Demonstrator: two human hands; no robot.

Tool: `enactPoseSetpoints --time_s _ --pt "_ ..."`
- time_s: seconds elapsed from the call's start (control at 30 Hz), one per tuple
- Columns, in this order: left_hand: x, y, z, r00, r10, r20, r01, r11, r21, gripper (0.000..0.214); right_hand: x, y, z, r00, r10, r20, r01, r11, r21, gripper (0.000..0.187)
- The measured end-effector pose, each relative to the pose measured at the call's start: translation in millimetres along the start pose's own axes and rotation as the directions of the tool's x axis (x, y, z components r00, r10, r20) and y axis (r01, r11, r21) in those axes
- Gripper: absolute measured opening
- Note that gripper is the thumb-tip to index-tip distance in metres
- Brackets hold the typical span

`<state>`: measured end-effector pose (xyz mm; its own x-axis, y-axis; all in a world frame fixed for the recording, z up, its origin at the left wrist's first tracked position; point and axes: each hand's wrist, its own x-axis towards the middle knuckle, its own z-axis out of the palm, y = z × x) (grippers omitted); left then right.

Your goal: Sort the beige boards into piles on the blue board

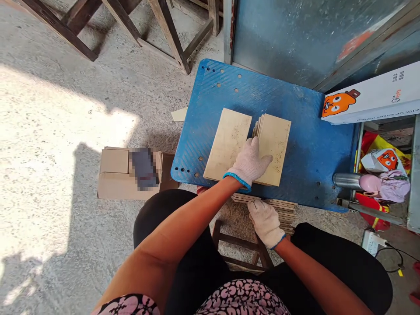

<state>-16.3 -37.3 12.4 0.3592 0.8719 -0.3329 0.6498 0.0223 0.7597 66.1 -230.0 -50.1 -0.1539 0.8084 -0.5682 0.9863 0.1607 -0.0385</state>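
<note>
Two beige rectangular tiles lie on a blue perforated plastic board [295, 109]. The left one is a single flat tile [226, 144], and the right one tops a fanned stack [275, 144]. My left hand [249, 164], in a white knit glove with a blue cuff, rests flat across the inner edge of the right stack, with its fingers slightly apart. Below the board's front edge, my right hand [265, 223], in a matching glove, lies on a row of thin tile-like strips [282, 212]. Its grip is hidden.
A wooden stool frame [243, 249] stands below the board, and another wooden frame [167, 30] stands behind it. A cardboard box [114, 175] sits on the concrete floor [65, 131] at left. At right are a white printed carton [370, 98], a steel flask [348, 180] and a power strip [370, 242].
</note>
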Motion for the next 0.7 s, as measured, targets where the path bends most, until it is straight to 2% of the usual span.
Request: enactPoseSetpoints --time_s 0.13,0.3,0.43,0.57,0.7 --pt "1 1 -0.5 1.0 0.004 -0.001 -0.004 1.0 0.008 0.047 -4 -2 7 1.0 -0.02 0.001 0.02 1.0 0.004 0.02" --pt "0 2 2.3 0.999 -0.011 0.046 0.01 1.0 0.028 0.043 -5 -2 19 0.991 -0.032 0.129 0.022 0.996 0.083 0.014" --pt "-9 3 11.2 0.992 -0.026 0.12 0.02 0.999 0.045 0.046 1 2 25 0.986 -0.028 0.167 0.004 0.99 0.138 0.027" --pt "-16 2 13.7 0.97 -0.005 0.244 -0.01 0.998 0.06 0.044 9 8 13 0.97 0.013 0.241 -0.055 0.984 0.167 0.027" --pt "-12 -5 3.6 0.948 0.012 0.319 0.002 0.999 -0.042 0.049 6 22 -12 0.977 0.03 0.211 -0.095 0.946 0.309 0.028"
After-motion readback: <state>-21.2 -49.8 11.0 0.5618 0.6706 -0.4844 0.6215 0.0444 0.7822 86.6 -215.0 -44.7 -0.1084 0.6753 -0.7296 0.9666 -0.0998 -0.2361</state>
